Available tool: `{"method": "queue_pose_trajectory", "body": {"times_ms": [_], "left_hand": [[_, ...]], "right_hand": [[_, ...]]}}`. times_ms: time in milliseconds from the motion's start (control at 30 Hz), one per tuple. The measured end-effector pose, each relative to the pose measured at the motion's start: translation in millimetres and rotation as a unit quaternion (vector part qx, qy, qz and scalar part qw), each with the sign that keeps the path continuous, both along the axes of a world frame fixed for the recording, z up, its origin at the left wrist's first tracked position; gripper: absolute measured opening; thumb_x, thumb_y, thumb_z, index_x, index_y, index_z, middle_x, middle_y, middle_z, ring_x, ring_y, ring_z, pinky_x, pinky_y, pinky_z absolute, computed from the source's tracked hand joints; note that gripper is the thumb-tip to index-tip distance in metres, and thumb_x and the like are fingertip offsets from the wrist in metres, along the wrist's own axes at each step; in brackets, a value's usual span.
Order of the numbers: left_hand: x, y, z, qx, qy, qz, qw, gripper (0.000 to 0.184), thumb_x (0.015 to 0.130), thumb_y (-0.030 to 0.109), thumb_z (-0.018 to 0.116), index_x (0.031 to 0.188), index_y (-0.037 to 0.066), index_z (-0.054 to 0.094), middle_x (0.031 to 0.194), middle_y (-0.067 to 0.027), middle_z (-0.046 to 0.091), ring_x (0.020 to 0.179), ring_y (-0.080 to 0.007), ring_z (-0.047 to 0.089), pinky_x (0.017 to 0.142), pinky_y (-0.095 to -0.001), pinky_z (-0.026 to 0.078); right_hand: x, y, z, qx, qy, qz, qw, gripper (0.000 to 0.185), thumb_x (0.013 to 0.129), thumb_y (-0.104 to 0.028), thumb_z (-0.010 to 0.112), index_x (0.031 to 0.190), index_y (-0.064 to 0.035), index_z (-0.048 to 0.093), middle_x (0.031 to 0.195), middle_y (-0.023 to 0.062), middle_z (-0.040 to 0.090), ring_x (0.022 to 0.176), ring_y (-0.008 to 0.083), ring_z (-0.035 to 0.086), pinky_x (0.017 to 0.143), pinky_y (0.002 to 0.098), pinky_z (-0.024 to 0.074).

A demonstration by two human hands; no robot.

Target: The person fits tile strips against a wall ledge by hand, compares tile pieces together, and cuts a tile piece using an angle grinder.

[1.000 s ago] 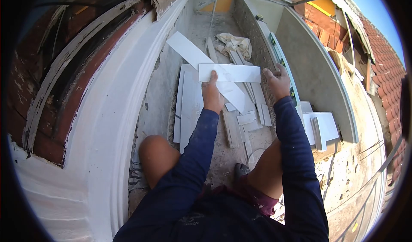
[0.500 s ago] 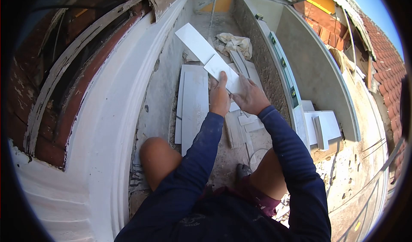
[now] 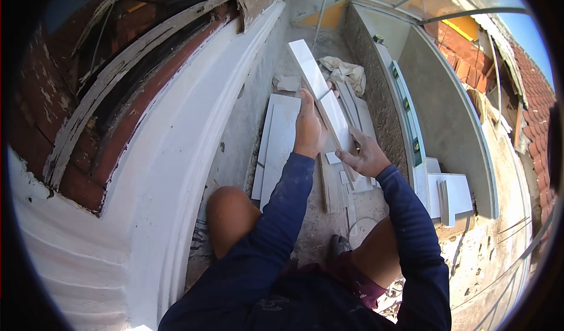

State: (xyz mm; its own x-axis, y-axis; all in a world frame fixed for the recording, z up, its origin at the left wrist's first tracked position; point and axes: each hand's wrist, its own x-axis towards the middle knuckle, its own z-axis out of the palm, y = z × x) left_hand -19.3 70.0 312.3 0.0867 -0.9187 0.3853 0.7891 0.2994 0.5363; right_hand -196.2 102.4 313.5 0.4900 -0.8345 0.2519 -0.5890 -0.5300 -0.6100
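Observation:
Two long white tile strips (image 3: 309,66) are held up in front of me, slanting from upper left to lower right and overlapping partway along. My left hand (image 3: 310,128) is wrapped on their left edge near the overlap, thumb upward and fingertips showing behind. Around the lower end, my right hand (image 3: 367,153) grips the nearer strip (image 3: 333,116) between thumb and fingers. Below the hands, small tile offcuts (image 3: 333,158) and long strips lie on the dusty floor.
Large pale tiles (image 3: 281,137) lie stacked at left, by the white wall moulding (image 3: 176,149). A crumpled cloth (image 3: 346,72) sits further along. On the low wall at right rests a green spirit level (image 3: 405,103), with more white tiles (image 3: 455,193) beyond it.
The strips have turned to a steeper, more edge-on angle. My right hand has moved down to their lower end, and my left hand has shifted up along the left edge.

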Motion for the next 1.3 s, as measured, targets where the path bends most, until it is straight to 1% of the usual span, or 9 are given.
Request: {"method": "queue_pose_trajectory", "body": {"times_ms": [100,200,300,567,767,867,1033,1133,1300], "left_hand": [[24.8,2.3,7.6,0.036,0.035,0.059,0.997,0.073,0.101,0.058,0.038,0.150,0.005,0.029,0.144,-0.0192,0.046,0.134,-0.0347,0.046,0.107,-0.0456,0.040],[23.3,5.0,8.8,0.014,0.034,0.083,0.996,0.069,0.103,0.055,0.038,0.150,0.004,0.029,0.144,-0.0189,0.046,0.134,-0.0348,0.046,0.106,-0.0445,0.041],[15.6,8.6,9.7,-0.013,0.010,0.086,0.996,0.068,0.104,0.052,0.037,0.150,0.003,0.029,0.144,-0.0187,0.047,0.134,-0.0315,0.047,0.107,-0.0429,0.039],[-1.4,5.2,-3.0,-0.053,-0.023,0.055,0.997,0.065,0.106,0.048,0.030,0.150,-0.001,0.029,0.144,-0.0182,0.048,0.137,-0.0280,0.044,0.114,-0.0413,0.035],[-10.2,1.6,-21.0,-0.091,-0.139,0.073,0.983,0.068,0.105,0.051,0.030,0.149,-0.001,0.032,0.146,-0.0202,0.045,0.137,-0.0295,0.044,0.115,-0.0408,0.033],[-6.3,4.0,-4.6,-0.062,-0.032,0.007,0.998,0.071,0.104,0.054,0.032,0.149,-0.001,0.031,0.145,-0.0202,0.046,0.135,-0.0307,0.046,0.115,-0.0419,0.034],[3.4,17.7,17.3,-0.081,-0.102,0.102,0.986,0.069,0.103,0.053,0.040,0.156,0.012,0.022,0.134,-0.0168,0.049,0.118,-0.0260,0.056,0.102,-0.0400,0.044],[2.6,16.3,13.6,-0.117,-0.172,0.117,0.971,0.063,0.104,0.055,0.034,0.152,0.014,0.030,0.138,-0.0150,0.046,0.116,-0.0245,0.056,0.101,-0.0357,0.043],[-3.5,20.9,11.7,-0.128,-0.176,0.131,0.967,0.062,0.104,0.056,0.031,0.146,0.011,0.037,0.138,-0.0142,0.045,0.122,-0.0252,0.054,0.104,-0.0367,0.041]], "right_hand": [[11.3,7.1,-7.2,-0.001,0.006,0.054,0.999,0.072,0.081,-0.034,0.073,0.134,0.0066,0.047,0.109,0.0298,0.065,0.101,0.0406,0.066,0.087,0.0408,0.0517],[22.9,5.8,-11.3,-0.016,-0.024,0.054,0.998,0.071,0.081,-0.033,0.073,0.135,0.0054,0.047,0.112,0.0289,0.064,0.102,0.0398,0.066,0.089,0.0411,0.0509],[33.0,6.9,4.5,0.046,-0.092,0.043,0.994,0.071,0.081,-0.032,0.073,0.135,0.0050,0.048,0.113,0.0280,0.064,0.103,0.0390,0.065,0.090,0.0402,0.0500],[30.3,-20.7,-5.6,-0.064,-0.130,0.051,0.988,0.067,0.081,-0.029,0.073,0.134,0.0049,0.049,0.110,0.0265,0.065,0.102,0.0381,0.064,0.090,0.0381,0.0487],[26.6,-16.7,8.4,-0.038,-0.127,0.034,0.991,0.065,0.080,-0.028,0.075,0.131,0.0048,0.051,0.111,0.0271,0.064,0.104,0.0381,0.063,0.091,0.0388,0.0482],[20.5,-20.4,1.6,-0.054,-0.108,0.036,0.992,0.065,0.080,-0.028,0.075,0.131,0.0049,0.051,0.112,0.0274,0.063,0.105,0.0379,0.063,0.091,0.0396,0.0481],[25.4,-14.4,-1.5,-0.048,-0.083,0.068,0.993,0.067,0.081,-0.028,0.075,0.132,0.0054,0.049,0.112,0.0280,0.063,0.104,0.0389,0.063,0.091,0.0412,0.0482],[26.1,-18.6,-7.8,-0.029,-0.097,0.077,0.992,0.069,0.081,-0.027,0.075,0.134,0.0061,0.048,0.114,0.0281,0.062,0.105,0.0395,0.062,0.091,0.0422,0.0484],[27.7,-18.0,-4.9,-0.037,-0.162,0.108,0.980,0.070,0.081,-0.021,0.075,0.137,0.0066,0.045,0.119,0.0275,0.061,0.109,0.0375,0.062,0.096,0.0422,0.0490]]}}
